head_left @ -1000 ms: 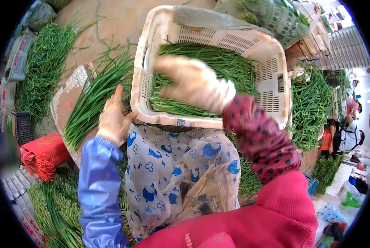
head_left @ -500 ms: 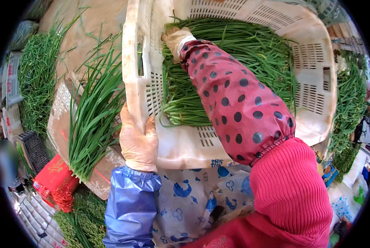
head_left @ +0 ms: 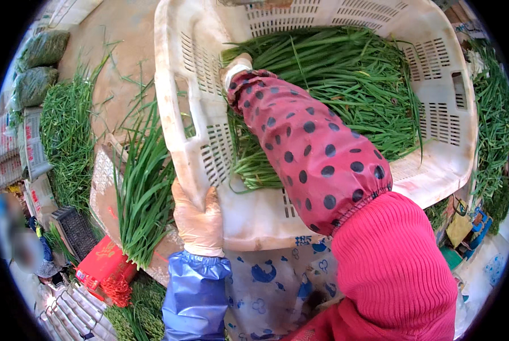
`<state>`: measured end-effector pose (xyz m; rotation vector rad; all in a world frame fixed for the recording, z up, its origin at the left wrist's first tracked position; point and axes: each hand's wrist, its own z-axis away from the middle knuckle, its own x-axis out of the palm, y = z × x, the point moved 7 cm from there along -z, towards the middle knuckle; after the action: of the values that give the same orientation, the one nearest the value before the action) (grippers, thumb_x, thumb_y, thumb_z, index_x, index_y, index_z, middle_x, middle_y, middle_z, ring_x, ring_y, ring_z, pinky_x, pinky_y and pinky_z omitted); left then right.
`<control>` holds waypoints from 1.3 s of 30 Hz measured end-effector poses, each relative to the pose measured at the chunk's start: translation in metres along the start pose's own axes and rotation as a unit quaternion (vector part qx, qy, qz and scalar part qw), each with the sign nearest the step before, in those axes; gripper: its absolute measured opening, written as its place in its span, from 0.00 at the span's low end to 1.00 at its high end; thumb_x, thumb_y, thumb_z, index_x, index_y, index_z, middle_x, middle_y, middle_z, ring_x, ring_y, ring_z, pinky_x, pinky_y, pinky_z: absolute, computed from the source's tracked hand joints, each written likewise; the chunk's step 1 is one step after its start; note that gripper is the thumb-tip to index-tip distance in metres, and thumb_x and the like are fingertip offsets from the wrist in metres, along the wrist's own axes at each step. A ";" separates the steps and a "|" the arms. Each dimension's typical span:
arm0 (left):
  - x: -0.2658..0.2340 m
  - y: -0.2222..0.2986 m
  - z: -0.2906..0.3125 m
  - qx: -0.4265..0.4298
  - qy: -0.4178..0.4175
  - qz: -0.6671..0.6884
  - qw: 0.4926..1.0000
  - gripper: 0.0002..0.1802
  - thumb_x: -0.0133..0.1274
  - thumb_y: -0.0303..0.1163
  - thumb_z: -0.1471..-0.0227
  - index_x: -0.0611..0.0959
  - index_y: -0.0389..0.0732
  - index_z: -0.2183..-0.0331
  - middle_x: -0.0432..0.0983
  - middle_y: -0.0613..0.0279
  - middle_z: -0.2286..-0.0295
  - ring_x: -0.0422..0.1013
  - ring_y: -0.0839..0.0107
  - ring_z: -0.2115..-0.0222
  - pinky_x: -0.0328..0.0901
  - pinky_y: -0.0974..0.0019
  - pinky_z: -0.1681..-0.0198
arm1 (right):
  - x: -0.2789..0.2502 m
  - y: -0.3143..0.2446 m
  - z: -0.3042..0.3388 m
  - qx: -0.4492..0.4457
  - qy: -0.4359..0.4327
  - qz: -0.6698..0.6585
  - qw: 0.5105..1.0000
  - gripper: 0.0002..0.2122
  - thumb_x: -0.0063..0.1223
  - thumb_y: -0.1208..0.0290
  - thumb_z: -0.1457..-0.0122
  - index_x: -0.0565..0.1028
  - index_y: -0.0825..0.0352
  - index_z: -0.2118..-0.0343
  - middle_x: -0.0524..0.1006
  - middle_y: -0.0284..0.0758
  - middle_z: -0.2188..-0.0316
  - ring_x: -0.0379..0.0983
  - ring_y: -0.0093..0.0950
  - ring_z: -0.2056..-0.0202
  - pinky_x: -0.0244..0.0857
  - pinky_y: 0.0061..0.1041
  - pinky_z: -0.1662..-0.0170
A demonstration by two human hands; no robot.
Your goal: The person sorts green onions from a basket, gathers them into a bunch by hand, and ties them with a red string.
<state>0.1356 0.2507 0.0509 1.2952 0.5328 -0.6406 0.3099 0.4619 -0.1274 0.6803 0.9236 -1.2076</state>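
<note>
A white plastic crate (head_left: 254, 234) with slotted walls stands tilted in front of me. Long green garlic chives (head_left: 351, 91) lie inside it, their pale ends toward the left. My left hand (head_left: 200, 224), in a pale glove, grips the crate's near left corner, thumb over the rim. My right hand (head_left: 237, 66), also gloved, reaches into the crate at the chives' left end, beside the left wall. Its fingers are mostly hidden by the wrist and the spotted red sleeve cover. A loose bunch of chives (head_left: 146, 199) lies just outside the crate, left of it.
A red box (head_left: 104, 264) with a red tassel sits at lower left, near a dark basket (head_left: 75, 230). Piles of greens (head_left: 67, 125) lie at far left and right (head_left: 490, 125). Netted bundles (head_left: 41, 51) stand at upper left. A person (head_left: 30, 244) is at the left edge.
The view has shifted, so most surroundings sit lower and farther right. Against them, the crate's far left side has swung left. My right hand stays by the left wall; my left keeps its corner.
</note>
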 end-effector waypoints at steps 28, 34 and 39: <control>0.038 0.112 -0.006 0.423 -0.035 -0.231 0.875 0.59 0.63 0.24 0.66 0.47 0.33 0.37 0.43 0.39 0.38 0.44 0.48 0.37 0.42 0.55 0.36 | -0.071 0.140 0.198 -0.131 0.260 -0.691 0.661 0.27 0.65 0.79 0.60 0.72 0.64 0.52 0.75 0.26 0.60 0.69 0.18 0.59 0.62 0.18 0.51; 0.179 0.139 -0.082 0.133 -0.128 0.052 0.981 0.73 0.75 0.29 0.74 0.40 0.34 0.37 0.52 0.48 0.41 0.50 0.64 0.40 0.42 0.65 0.35 | -0.072 0.146 0.219 -0.191 0.279 -0.688 0.643 0.28 0.64 0.77 0.60 0.72 0.62 0.51 0.76 0.28 0.60 0.70 0.20 0.57 0.64 0.21 0.50; 0.263 0.119 -0.127 -0.001 -0.247 0.303 0.921 0.62 0.71 0.28 0.67 0.49 0.39 0.38 0.57 0.51 0.43 0.55 0.63 0.42 0.51 0.63 0.38 | -0.084 0.143 0.232 -0.115 0.344 -0.501 0.786 0.37 0.65 0.68 0.60 0.63 0.62 0.43 0.75 0.41 0.57 0.72 0.32 0.56 0.64 0.26 0.49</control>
<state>0.4063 0.3574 -0.0710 1.1531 -0.2829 -0.4132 0.4938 0.3399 0.0532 0.3996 2.1986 -1.7410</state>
